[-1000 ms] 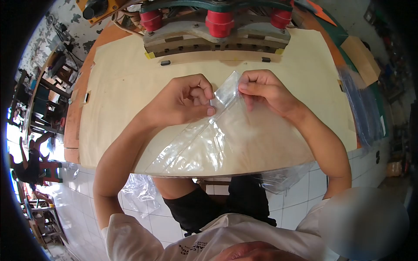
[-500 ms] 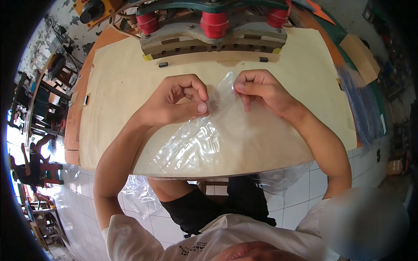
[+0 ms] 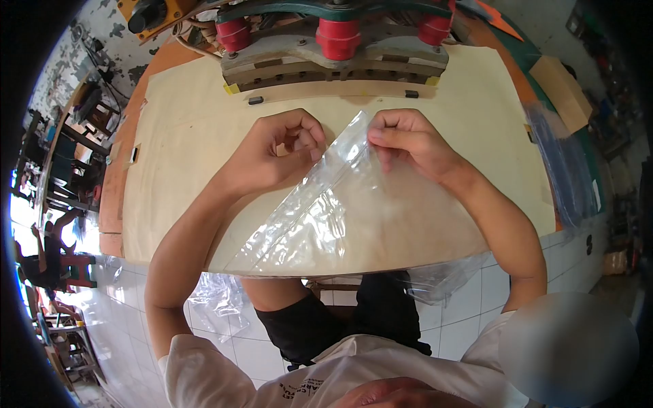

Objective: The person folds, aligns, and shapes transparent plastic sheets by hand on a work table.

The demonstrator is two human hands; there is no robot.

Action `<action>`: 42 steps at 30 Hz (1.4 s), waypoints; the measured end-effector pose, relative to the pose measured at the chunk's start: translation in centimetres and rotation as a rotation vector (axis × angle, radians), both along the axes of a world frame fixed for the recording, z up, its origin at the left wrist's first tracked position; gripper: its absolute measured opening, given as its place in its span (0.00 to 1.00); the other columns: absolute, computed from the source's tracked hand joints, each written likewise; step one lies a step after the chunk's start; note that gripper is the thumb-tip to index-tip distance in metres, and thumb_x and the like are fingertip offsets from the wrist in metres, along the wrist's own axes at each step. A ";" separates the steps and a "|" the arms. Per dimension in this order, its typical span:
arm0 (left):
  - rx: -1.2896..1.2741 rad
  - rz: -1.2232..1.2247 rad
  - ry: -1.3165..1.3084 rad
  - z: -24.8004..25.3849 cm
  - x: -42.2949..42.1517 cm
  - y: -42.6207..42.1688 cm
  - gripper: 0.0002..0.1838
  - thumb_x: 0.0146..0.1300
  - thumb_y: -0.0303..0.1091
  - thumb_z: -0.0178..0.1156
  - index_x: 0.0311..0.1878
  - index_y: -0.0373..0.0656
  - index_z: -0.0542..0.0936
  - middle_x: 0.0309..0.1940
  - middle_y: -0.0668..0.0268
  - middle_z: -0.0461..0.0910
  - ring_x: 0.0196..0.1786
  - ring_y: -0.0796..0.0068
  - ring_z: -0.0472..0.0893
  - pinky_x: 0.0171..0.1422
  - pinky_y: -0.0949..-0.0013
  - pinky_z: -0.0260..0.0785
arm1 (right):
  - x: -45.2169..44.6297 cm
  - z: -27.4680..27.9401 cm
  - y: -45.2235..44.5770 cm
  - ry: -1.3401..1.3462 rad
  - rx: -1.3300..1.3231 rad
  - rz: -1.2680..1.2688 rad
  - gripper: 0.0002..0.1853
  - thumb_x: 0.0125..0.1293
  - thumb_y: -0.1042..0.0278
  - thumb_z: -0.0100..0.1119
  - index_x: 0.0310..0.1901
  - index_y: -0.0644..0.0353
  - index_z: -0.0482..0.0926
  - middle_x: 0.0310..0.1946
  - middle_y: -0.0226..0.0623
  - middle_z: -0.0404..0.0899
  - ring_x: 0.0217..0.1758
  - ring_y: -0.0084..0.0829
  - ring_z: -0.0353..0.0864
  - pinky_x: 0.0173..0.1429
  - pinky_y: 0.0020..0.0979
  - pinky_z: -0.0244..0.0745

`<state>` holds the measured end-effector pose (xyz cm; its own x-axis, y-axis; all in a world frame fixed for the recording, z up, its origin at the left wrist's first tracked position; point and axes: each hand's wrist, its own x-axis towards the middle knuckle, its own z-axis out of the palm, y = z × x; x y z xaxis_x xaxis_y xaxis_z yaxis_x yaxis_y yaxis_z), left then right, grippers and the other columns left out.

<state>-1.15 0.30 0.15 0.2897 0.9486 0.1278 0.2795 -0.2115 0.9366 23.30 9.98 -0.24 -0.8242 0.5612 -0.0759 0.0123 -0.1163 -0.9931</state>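
A clear plastic sheet (image 3: 326,214) lies across the front of the table, glossy and creased, its pointed corner reaching up between my hands and its lower part hanging over the table's front edge. My left hand (image 3: 289,149) is closed in a pinch on the sheet's left slanted edge, near the top. On the other side, my right hand (image 3: 411,143) pinches the sheet close to its upper corner, thumb against the curled fingers. Both hands are a little in front of the machine's pressing bar.
A machine with a heavy metal bar (image 3: 333,64) and red insulators (image 3: 338,37) stands at the back. Cream paper (image 3: 177,156) covers the table. Stacked bluish plastic sheets (image 3: 561,163) and a cardboard piece (image 3: 561,92) sit at the right. More clear plastic (image 3: 221,299) is below the table edge.
My left thumb has drawn back up and in toward its fingers, and the sheet's folded left edge lies flatter and straighter. My right hand has hardly moved.
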 end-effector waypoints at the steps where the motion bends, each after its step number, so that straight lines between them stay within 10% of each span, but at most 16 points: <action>1: 0.025 0.038 0.023 -0.1 0.2 0.0 0.09 0.61 0.27 0.63 0.44 0.36 0.76 0.31 0.69 0.78 0.34 0.83 0.76 0.44 0.75 0.66 | 0.0 0.0 0.0 -0.003 0.000 0.000 0.11 0.67 0.64 0.57 0.32 0.63 0.78 0.22 0.29 0.75 0.24 0.20 0.75 0.33 0.23 0.70; 10: -0.185 0.015 -0.014 0.9 0.9 -0.3 0.18 0.59 0.26 0.68 0.51 0.33 0.75 0.25 0.68 0.80 0.27 0.85 0.76 0.31 0.80 0.65 | -0.1 -0.4 -0.3 0.010 0.042 -0.024 0.11 0.69 0.64 0.57 0.33 0.63 0.77 0.22 0.28 0.74 0.24 0.17 0.72 0.32 0.20 0.69; 42: -0.276 -0.034 -0.111 1.2 0.8 -0.5 0.17 0.62 0.25 0.65 0.52 0.34 0.73 0.28 0.62 0.84 0.29 0.81 0.80 0.35 0.78 0.71 | 0.1 0.2 -0.5 0.024 0.041 0.033 0.11 0.67 0.63 0.60 0.33 0.62 0.79 0.25 0.27 0.76 0.26 0.16 0.74 0.32 0.20 0.69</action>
<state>-0.35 -0.24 1.36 0.3204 0.9419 -0.1007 0.1688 0.0478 0.9845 23.38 9.45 0.00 -0.8436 0.5360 -0.0332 -0.0088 -0.0755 -0.9971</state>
